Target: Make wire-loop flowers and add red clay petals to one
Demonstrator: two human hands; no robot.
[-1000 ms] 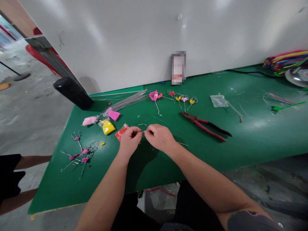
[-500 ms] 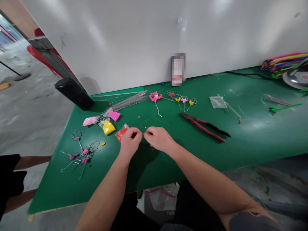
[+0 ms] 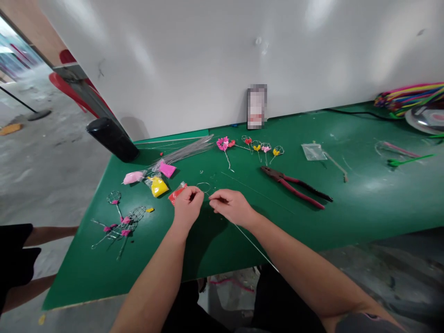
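A thin metal wire (image 3: 256, 248), bent into a small loop at one end, is pinched between both my hands over the green table. My left hand (image 3: 188, 203) grips it at the left of the loop, fingers closed, beside a bag of red clay-like material (image 3: 176, 193). My right hand (image 3: 231, 206) pinches it a short way to the right, and the long straight end runs down under my right forearm. Behind my hands lie a pink flower on a twisted wire stem (image 3: 223, 144) and several small wire loops with coloured bits (image 3: 266, 147).
Pliers with red handles (image 3: 298, 187) lie to the right. Bags of pink and yellow material (image 3: 158, 186), a bundle of straight wires (image 3: 183, 150) and wire pieces with pink bits (image 3: 123, 224) are at left. A phone (image 3: 255, 106) leans on the white wall. Someone's legs show far left.
My right hand has moved slightly away from my left and turned. The wire's loop shows more fully, and its long end now appears below my right hand. The view has shifted a little.
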